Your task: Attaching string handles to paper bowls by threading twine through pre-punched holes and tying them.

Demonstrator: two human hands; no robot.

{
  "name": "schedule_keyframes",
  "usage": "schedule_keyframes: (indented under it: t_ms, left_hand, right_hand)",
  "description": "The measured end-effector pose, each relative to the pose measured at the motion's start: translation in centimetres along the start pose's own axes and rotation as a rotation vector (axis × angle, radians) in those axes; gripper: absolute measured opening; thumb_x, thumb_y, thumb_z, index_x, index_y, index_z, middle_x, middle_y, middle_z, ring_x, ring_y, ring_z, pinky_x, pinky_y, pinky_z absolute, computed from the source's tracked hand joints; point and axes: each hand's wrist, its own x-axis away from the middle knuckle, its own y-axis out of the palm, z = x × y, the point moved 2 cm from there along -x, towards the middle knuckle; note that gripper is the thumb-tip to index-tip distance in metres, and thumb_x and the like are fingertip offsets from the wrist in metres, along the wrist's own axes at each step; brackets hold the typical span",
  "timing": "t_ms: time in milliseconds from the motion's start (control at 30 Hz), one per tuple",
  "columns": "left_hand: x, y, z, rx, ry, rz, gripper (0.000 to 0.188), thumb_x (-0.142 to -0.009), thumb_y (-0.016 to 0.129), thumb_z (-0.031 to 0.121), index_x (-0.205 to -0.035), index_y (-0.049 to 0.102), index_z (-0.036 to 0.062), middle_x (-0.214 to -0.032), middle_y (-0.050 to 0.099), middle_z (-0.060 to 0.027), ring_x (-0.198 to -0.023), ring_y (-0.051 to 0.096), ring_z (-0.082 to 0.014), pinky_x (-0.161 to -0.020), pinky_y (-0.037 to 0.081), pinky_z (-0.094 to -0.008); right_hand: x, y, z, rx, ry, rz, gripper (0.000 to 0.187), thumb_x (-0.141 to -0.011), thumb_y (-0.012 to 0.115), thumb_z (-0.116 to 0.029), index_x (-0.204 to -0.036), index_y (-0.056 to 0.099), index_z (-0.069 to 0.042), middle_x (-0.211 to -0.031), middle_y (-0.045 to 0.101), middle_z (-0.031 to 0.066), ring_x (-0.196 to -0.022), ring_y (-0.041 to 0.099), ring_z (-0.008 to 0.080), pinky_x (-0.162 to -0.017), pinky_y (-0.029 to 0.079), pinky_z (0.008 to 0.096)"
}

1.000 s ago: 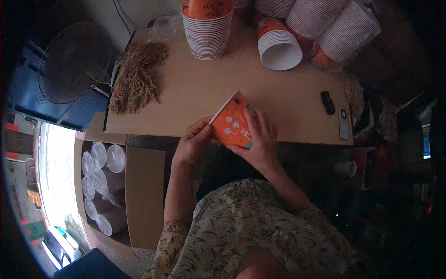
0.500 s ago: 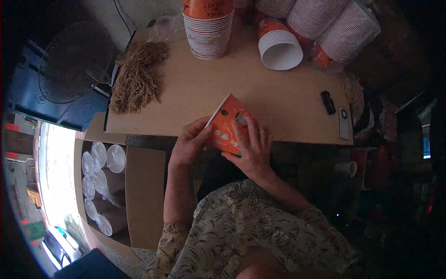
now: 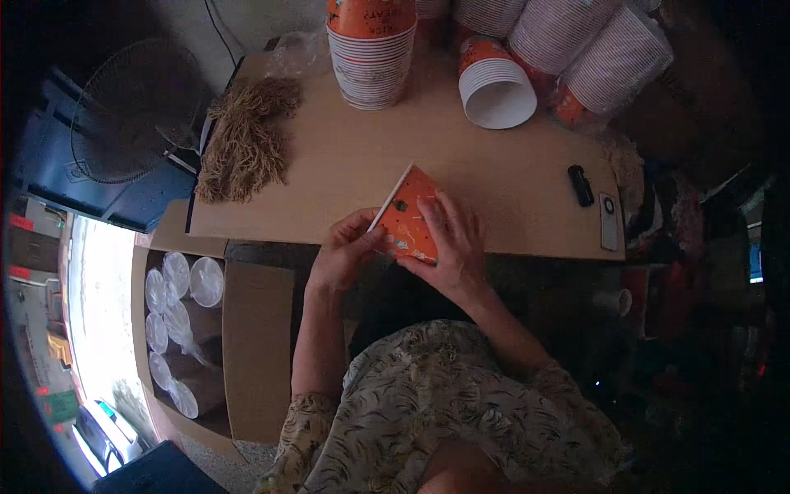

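Note:
An orange paper bucket (image 3: 406,216) with a white rim and a dark and pale pattern is held on its side above the front edge of the table. The fingers of my left hand (image 3: 347,247) are closed on its rim, thumb against the outer wall. My right hand (image 3: 454,243) is curved around the wall toward the base, fingers along the printed side. The bucket's opening faces left and its inside is hidden from view. Farther back stands an upside-down stack of white-rimmed orange buckets (image 3: 372,70), and to its right another stack (image 3: 498,95) lies with its mouth toward me.
A bundle of brown twine (image 3: 251,140) lies at the table's left. Plastic-wrapped bucket stacks (image 3: 611,62) fill the back right. A black tool (image 3: 580,185) and a pale flat strip (image 3: 608,221) lie at the right edge. An open carton (image 3: 259,354) holds several wrapped stacks, below a fan (image 3: 136,111).
The bucket has turned slightly in my hands, so its printed pattern has shifted. My right hand has slid a little to the right along the wall.

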Motion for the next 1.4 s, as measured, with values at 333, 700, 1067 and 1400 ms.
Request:
schedule_keyframes:
  t_ms: [333, 700, 1067, 1400]
  left_hand:
    - [0.6, 1.9, 1.3, 0.072, -0.073, -0.044, 0.03, -0.099, 0.062, 0.015, -0.128, 0.06, 0.0072, -0.109, 0.066, 0.0013, -0.096, 0.062, -0.0097, -0.082, 0.05, -0.0249]
    - [0.5, 2.3, 1.3, 0.127, -0.057, -0.082, 0.03, -0.1, 0.061, 0.013, -0.129, 0.059, 0.0077, -0.11, 0.064, 0.0019, -0.097, 0.061, -0.0085, -0.085, 0.049, -0.0243]
    - [1.0, 3.4, 3.1, 0.063, -0.022, 0.005, 0.028, -0.097, 0.062, 0.01, -0.125, 0.061, 0.004, -0.106, 0.068, -0.0014, -0.095, 0.063, -0.008, -0.074, 0.05, -0.0234]
    - [-3.1, 2.5, 4.4, -1.026, 0.796, -0.038, 0.021, -0.079, 0.069, -0.005, -0.097, 0.07, 0.006, -0.097, 0.069, -0.0133, -0.104, 0.063, -0.0364, -0.087, 0.054, -0.043]
  right_hand:
    - [-2.4, -0.7, -0.6, -0.208, -0.116, -0.004, 0.073, -0.07, 0.09, -0.026, -0.132, 0.055, -0.009, -0.15, 0.045, 0.0154, -0.134, 0.048, 0.0374, -0.107, 0.04, 0.0511]
    - [-2.3, -0.6, 0.5, -0.259, -0.142, -0.033, 0.064, -0.073, 0.088, -0.026, -0.129, 0.056, -0.019, -0.153, 0.041, 0.0136, -0.14, 0.042, 0.0384, -0.109, 0.035, 0.057]
    - [-2.0, -0.5, 1.5, -0.304, -0.167, -0.039, 0.073, -0.074, 0.088, -0.022, -0.137, 0.051, -0.015, -0.152, 0.041, 0.017, -0.14, 0.042, 0.0377, -0.109, 0.039, 0.0531]
    - [0.9, 6.3, 6.0, -0.963, 0.547, -0.08, 0.1, -0.082, 0.085, -0.028, -0.156, 0.022, -0.003, -0.151, 0.038, 0.0218, -0.139, 0.042, 0.0345, -0.113, 0.038, 0.0498]
